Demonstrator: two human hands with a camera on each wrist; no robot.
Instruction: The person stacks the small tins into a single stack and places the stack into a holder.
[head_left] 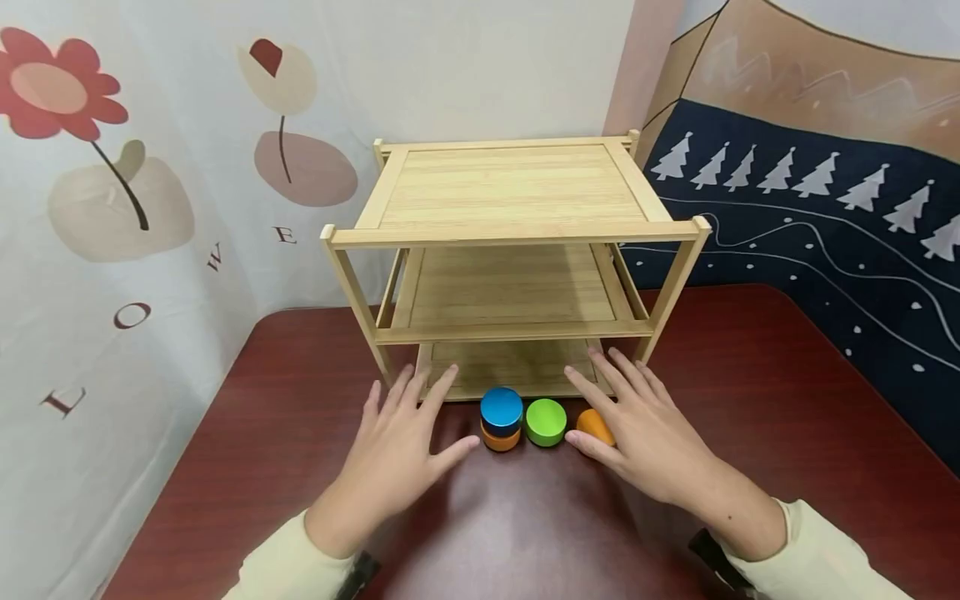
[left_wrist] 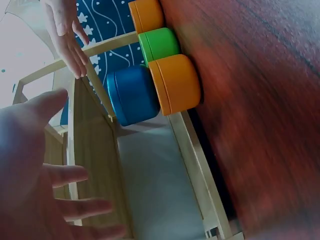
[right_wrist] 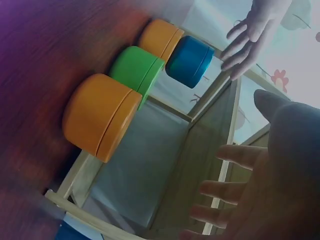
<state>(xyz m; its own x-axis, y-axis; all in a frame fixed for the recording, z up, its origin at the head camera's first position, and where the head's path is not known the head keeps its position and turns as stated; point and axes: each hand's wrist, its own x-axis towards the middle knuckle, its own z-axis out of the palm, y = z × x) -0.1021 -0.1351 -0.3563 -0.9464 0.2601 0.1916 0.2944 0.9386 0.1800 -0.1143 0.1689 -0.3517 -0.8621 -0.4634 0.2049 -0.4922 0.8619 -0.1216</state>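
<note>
Both hands are spread with fingers straight, and neither holds anything. My left hand (head_left: 395,446) hovers left of a blue round tin (head_left: 502,408), which is stacked on an orange tin (head_left: 501,439). A green tin (head_left: 546,422) stands just right of that stack. My right hand (head_left: 651,433) is over the right side, partly covering a second orange tin (head_left: 595,425). In the right wrist view this orange tin (right_wrist: 100,115) stands apart from the hand's fingers. All the tins sit at the front edge of a wooden shelf rack (head_left: 517,233).
The rack has three tiers, with corner posts rising at its front. It stands on a dark red table (head_left: 300,400). Behind hang a white cloth (head_left: 187,83) with flower prints and a dark blue panel (head_left: 825,233) with white trees.
</note>
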